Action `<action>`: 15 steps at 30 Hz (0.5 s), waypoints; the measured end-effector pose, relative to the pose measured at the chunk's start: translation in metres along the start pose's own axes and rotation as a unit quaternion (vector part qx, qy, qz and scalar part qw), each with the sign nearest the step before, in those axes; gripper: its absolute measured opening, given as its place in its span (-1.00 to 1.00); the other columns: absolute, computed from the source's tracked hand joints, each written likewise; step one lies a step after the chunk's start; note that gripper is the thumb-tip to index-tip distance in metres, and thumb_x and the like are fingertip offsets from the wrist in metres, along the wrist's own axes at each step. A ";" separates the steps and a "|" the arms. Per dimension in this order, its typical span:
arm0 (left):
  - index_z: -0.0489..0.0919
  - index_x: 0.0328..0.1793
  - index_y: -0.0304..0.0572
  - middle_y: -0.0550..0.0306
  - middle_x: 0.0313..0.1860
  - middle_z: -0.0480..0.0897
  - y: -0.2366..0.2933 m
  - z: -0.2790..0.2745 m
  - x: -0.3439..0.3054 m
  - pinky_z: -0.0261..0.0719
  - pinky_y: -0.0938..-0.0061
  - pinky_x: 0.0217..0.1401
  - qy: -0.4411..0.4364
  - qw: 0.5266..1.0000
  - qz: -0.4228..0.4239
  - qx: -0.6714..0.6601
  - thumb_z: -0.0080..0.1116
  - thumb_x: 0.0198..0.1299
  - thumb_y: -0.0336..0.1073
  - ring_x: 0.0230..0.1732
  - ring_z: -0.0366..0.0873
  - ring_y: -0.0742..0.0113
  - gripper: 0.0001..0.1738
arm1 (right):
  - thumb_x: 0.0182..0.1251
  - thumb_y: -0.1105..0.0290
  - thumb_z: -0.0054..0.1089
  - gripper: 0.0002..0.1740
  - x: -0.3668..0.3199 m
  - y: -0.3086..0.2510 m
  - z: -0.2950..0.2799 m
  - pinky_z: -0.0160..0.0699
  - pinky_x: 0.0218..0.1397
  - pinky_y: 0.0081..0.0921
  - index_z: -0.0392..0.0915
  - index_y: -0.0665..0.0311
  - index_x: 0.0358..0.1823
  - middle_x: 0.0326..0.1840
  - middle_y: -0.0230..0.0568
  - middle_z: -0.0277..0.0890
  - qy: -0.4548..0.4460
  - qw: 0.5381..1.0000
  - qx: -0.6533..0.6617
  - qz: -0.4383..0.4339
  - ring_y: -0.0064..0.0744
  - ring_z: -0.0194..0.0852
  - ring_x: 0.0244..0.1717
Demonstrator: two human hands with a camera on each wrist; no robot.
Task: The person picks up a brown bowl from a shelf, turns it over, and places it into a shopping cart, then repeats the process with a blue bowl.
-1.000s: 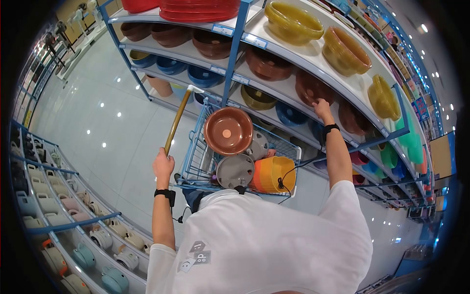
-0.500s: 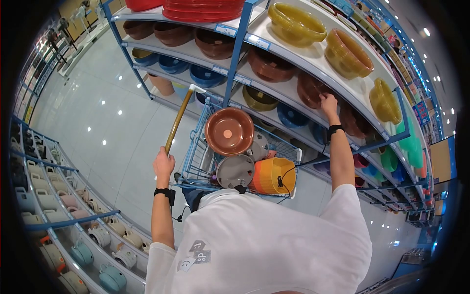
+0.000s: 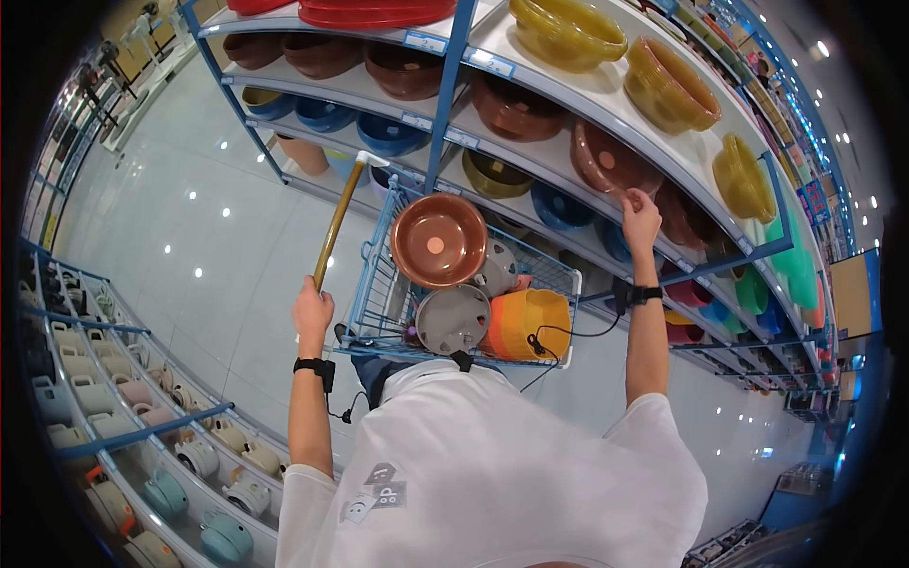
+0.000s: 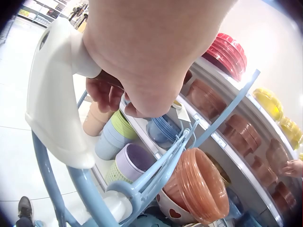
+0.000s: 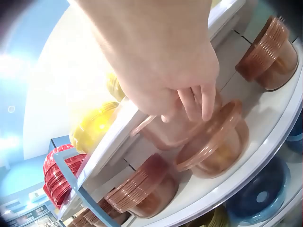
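Observation:
My left hand [image 3: 312, 310] grips the cart's handle bar [image 3: 338, 229], fingers curled round it. My right hand [image 3: 641, 222] is at the shelf, pinching the rim of a brown plastic basin [image 3: 606, 156] that tilts toward the shelf edge. In the right wrist view, my right hand [image 5: 165, 66] partly hides this basin [image 5: 163, 132], and another brown basin [image 5: 213, 153] lies right beside it. Inside the blue wire cart [image 3: 379, 248] sit a brown basin [image 3: 437, 237] with a round sticker, grey pieces with cutouts [image 3: 453, 320] and an orange-yellow bin [image 3: 532, 325].
More brown basins [image 3: 402, 71] fill the same shelf level, with blue basins [image 3: 563, 206] below and yellow-green basins [image 3: 670, 87] above. A blue shelf post [image 3: 445, 104] rises beyond the cart. Kettles and pots [image 3: 194, 459] line the shelves at left. A cable [image 3: 587, 333] hangs from the right wrist.
My right hand has drawn back from the shelf toward me, and the brown basin has come forward with it. My left hand stays on the handle bar.

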State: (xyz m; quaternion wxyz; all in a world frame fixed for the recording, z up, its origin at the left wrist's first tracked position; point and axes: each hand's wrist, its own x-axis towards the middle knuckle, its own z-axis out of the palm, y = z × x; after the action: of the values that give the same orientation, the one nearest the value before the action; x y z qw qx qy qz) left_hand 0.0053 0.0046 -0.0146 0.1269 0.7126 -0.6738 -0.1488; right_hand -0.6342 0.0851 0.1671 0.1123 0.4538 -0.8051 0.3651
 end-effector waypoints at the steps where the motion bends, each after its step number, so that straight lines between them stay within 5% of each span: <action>1: 0.42 0.08 -0.18 -0.24 -0.18 0.72 -0.001 0.001 0.000 0.64 -0.12 -0.11 -0.003 1.000 0.001 0.001 0.19 0.23 -0.29 -0.16 0.68 -0.35 -0.66 | 0.31 0.37 0.39 -0.75 -0.013 -0.007 -0.006 0.66 -0.09 -0.36 0.71 0.31 -0.04 -0.30 -0.07 0.76 -0.001 1.000 -0.002 0.002 -0.25 0.79 -0.25; 7: 0.43 0.05 -0.16 -0.22 -0.21 0.72 0.007 -0.007 -0.003 0.63 -0.14 -0.15 0.000 1.000 -0.011 0.010 0.19 0.23 -0.27 -0.20 0.69 -0.34 -0.68 | 0.30 0.48 0.33 -0.76 -0.118 -0.062 -0.024 0.67 -0.13 -0.45 0.71 0.34 -0.01 -0.31 -0.07 0.77 -0.083 0.992 0.084 0.043 -0.38 0.79 -0.28; 15: 0.42 -0.01 -0.18 -0.21 -0.23 0.72 0.000 -0.001 -0.001 0.65 -0.10 -0.19 0.026 1.000 0.014 -0.003 0.19 0.19 -0.29 -0.22 0.69 -0.31 -0.71 | 0.24 0.41 0.41 -0.75 -0.204 -0.093 -0.005 0.66 -0.17 -0.45 0.74 0.30 -0.07 -0.35 0.00 0.75 -0.257 0.958 0.086 0.092 -0.27 0.80 -0.32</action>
State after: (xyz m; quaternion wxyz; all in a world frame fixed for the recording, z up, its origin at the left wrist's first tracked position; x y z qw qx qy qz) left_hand 0.0056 0.0054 -0.0139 0.1489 0.7061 -0.6798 -0.1306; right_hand -0.4445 0.1908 0.1120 -0.1717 0.4645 -0.8104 0.3131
